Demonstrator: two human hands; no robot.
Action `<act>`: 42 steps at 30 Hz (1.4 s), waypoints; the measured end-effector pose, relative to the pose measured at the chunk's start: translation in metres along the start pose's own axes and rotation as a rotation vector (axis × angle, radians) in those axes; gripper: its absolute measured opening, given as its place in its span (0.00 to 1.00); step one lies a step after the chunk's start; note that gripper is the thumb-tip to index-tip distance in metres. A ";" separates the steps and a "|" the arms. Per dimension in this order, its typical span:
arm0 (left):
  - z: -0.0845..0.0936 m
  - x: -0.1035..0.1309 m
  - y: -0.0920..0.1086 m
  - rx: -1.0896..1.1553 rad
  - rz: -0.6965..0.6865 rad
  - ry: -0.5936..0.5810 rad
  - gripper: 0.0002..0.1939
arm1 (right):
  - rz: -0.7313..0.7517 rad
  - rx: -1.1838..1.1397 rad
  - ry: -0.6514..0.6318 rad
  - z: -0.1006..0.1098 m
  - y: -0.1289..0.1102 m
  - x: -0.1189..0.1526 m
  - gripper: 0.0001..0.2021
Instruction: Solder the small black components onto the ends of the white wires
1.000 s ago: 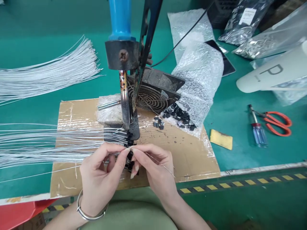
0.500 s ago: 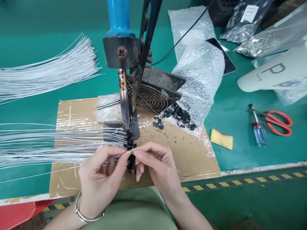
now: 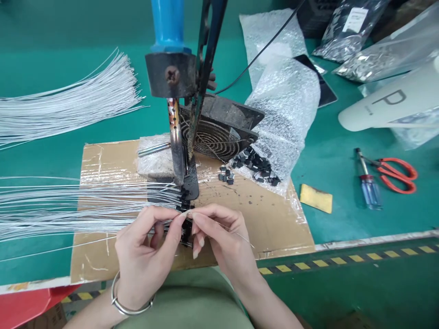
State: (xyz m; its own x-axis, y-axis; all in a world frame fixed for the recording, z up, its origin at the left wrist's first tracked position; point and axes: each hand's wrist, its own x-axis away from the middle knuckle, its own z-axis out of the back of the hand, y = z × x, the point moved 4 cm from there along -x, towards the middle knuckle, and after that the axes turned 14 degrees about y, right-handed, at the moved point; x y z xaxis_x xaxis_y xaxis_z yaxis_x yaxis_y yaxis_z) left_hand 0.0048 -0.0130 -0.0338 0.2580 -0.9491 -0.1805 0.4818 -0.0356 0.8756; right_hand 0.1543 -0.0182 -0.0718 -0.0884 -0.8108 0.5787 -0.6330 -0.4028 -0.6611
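White-grey and hair-thin, the wire (image 3: 244, 239) lies in the fingertips, in the middle of the cardboard (image 3: 281, 228), on the near side of the soldering iron (image 3: 175, 132). The relation that matters is sideways: its long axis runs left to right across the meeting fingertips, and its free tail passes under the right hand (image 3: 228, 240), sloping toward the near edge of the worktop (image 3: 329, 155). The right hand is the nearer to that tail; the left hand (image 3: 146, 253) keeps to the side of the wire bundle (image 3: 109, 224). Thumb and forefinger of each hand are closed in a tight pinch, the 2 pinches just beside each other; the right has hold of the wire, and the left seems to as well, though what sits between its tips is too small to tell. The other fingers curl loosely. Just beyond the pinch, partly hidden by the hands, stands the row of black parts (image 3: 185, 196) where the bundle ends; farther out are the fan (image 3: 219, 132) and the heap of loose black parts (image 3: 255, 165). Against the frame 0.5 s ago, the pinch sits slightly farther from the near edge; the grip looks the same, and the iron, bundle and heap have stayed put.
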 end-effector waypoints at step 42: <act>0.002 -0.012 0.004 -0.002 -0.005 -0.084 0.05 | 0.765 0.559 0.425 0.049 -0.060 -0.010 0.02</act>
State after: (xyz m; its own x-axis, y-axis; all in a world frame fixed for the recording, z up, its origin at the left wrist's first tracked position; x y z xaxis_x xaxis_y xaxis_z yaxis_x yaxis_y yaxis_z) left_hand 0.0015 -0.0028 -0.0276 0.1845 -0.9719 -0.1461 0.4848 -0.0393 0.8737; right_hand 0.2310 -0.0065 -0.0613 -0.6492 -0.7596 -0.0398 0.1442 -0.0715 -0.9870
